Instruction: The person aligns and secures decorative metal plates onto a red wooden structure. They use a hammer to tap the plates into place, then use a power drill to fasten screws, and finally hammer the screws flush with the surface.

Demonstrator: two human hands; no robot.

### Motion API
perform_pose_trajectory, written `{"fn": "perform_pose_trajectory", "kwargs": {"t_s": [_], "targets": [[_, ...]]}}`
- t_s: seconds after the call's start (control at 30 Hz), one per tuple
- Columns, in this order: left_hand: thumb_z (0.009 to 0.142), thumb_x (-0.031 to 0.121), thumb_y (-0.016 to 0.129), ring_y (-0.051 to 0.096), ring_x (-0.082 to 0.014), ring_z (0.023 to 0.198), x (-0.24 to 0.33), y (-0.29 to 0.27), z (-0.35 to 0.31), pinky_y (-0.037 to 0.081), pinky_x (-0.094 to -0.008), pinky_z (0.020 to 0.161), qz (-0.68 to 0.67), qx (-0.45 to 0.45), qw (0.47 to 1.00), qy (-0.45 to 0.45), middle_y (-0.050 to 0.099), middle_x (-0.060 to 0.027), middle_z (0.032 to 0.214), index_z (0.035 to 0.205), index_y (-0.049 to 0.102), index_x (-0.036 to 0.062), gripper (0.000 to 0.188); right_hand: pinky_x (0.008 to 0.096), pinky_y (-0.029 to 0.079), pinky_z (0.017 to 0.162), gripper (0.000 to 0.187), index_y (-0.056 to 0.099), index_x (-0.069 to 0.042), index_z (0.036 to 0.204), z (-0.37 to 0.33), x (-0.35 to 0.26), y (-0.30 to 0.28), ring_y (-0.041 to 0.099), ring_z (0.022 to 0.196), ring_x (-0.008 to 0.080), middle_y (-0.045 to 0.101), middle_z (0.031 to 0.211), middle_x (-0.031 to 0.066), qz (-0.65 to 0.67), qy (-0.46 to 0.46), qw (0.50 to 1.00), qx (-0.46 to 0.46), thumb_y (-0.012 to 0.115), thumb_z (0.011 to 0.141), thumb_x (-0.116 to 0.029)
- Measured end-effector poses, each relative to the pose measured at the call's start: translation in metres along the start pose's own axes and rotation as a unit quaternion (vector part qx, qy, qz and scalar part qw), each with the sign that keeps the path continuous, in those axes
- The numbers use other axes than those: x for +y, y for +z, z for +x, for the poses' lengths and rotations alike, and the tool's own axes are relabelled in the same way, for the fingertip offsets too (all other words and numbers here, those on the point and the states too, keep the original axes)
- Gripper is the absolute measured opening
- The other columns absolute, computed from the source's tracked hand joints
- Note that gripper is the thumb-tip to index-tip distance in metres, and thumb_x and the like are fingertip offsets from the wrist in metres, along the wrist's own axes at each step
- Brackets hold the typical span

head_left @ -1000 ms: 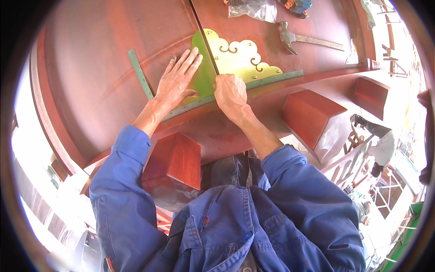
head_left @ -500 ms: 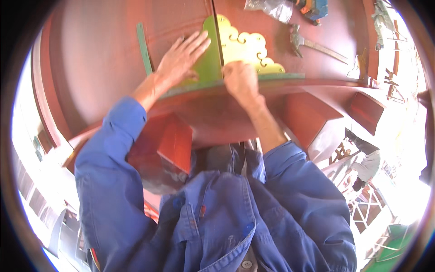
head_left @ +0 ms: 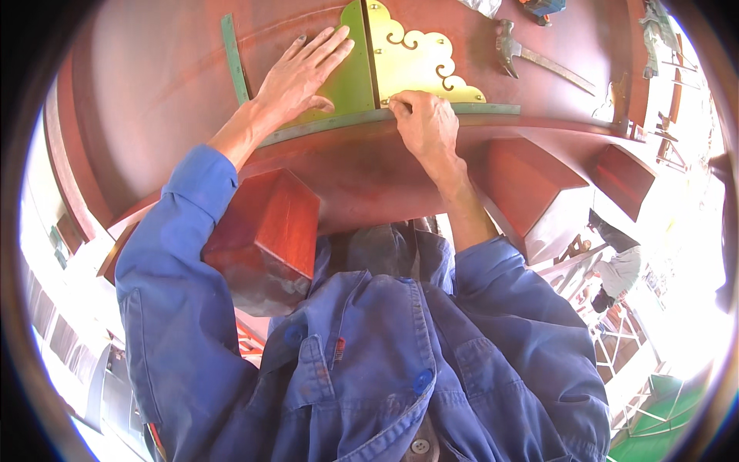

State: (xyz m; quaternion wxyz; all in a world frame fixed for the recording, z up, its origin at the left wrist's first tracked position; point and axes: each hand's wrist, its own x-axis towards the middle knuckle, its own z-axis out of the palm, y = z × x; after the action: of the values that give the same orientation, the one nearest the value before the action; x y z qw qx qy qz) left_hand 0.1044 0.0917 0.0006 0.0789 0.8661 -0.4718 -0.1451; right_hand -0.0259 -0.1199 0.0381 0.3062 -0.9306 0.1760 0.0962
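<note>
The left fingers are straight and slightly apart, lying over the green-gold left half-plate. The right fingers are curled and narrow at the lower inner corner of the scalloped, brass-coloured right half-plate; whether they pinch anything small, I cannot tell. A dark seam separates the two plates. A green metal strip runs just below them, near the front edge of the red-brown wooden panel; another green strip slants up beyond the left wrist, which hides whether they join. Bare wood stretches leftward from there. Right of the plates, well apart from the right hand, lies a hammer, its head toward them. Block-shaped wooden feet project below the front edge, flanking the forearms.
</note>
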Motion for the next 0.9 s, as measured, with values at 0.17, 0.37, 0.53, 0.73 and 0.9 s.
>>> {"fn": "perform_pose_trajectory", "kwargs": {"t_s": [0.17, 0.37, 0.53, 0.73, 0.9], "targets": [[0.066, 0.036, 0.088, 0.026, -0.0264, 0.154, 0.001, -0.003, -0.002, 0.033, -0.0477, 0.125, 0.011, -0.002, 1.0, -0.003, 0.021, -0.0036, 0.17, 0.162, 0.025, 0.0133, 0.117, 0.0462, 0.056, 0.071, 0.016, 0.079, -0.008, 0.084, 0.017, 0.0, -0.002, 0.071, 0.078, 0.0386, 0.073, 0.082, 0.0179, 0.008, 0.018, 0.997, -0.076, 0.076, 0.085, -0.024], [0.068, 0.044, 0.089, 0.029, -0.0336, 0.152, 0.004, -0.026, 0.006, 0.029, -0.0506, 0.122, 0.014, -0.019, 0.999, 0.047, 0.029, -0.0166, 0.165, 0.158, 0.026, 0.0029, 0.117, 0.0422, 0.055, 0.075, 0.028, 0.079, -0.008, 0.089, 0.039, -0.019, 0.01, 0.072, 0.08, 0.0281, 0.076, 0.081, 0.0105, -0.081, 0.046, 0.981, -0.172, 0.077, 0.084, -0.036], [0.068, 0.043, 0.089, 0.029, -0.0338, 0.153, 0.002, -0.023, 0.002, 0.029, -0.0504, 0.122, 0.003, -0.035, 0.999, 0.039, 0.029, -0.0169, 0.165, 0.158, 0.026, 0.0025, 0.117, 0.043, 0.054, 0.074, 0.031, 0.077, -0.007, 0.084, 0.042, -0.022, 0.015, 0.072, 0.082, 0.0299, 0.076, 0.084, 0.0121, -0.083, 0.041, 0.978, -0.184, 0.079, 0.084, -0.038], [0.068, 0.043, 0.089, 0.028, -0.0334, 0.153, 0.0, -0.022, 0.005, 0.029, -0.05, 0.123, 0.008, -0.046, 0.998, 0.038, 0.029, -0.0169, 0.165, 0.159, 0.026, 0.0032, 0.118, 0.0416, 0.054, 0.073, 0.032, 0.076, -0.006, 0.082, 0.056, -0.008, 0.015, 0.072, 0.077, 0.0256, 0.075, 0.077, 0.01, -0.075, 0.021, 0.974, -0.211, 0.081, 0.08, -0.038], [0.068, 0.042, 0.09, 0.026, -0.0331, 0.154, 0.0, -0.022, 0.003, 0.027, -0.0506, 0.123, 0.01, -0.059, 0.998, 0.027, 0.027, -0.0164, 0.166, 0.159, 0.026, 0.0036, 0.117, 0.0406, 0.053, 0.07, 0.034, 0.076, -0.008, 0.079, 0.049, -0.016, -0.003, 0.07, 0.071, 0.0226, 0.072, 0.069, 0.0079, -0.103, 0.018, 0.973, -0.208, 0.082, 0.078, -0.042]]}}
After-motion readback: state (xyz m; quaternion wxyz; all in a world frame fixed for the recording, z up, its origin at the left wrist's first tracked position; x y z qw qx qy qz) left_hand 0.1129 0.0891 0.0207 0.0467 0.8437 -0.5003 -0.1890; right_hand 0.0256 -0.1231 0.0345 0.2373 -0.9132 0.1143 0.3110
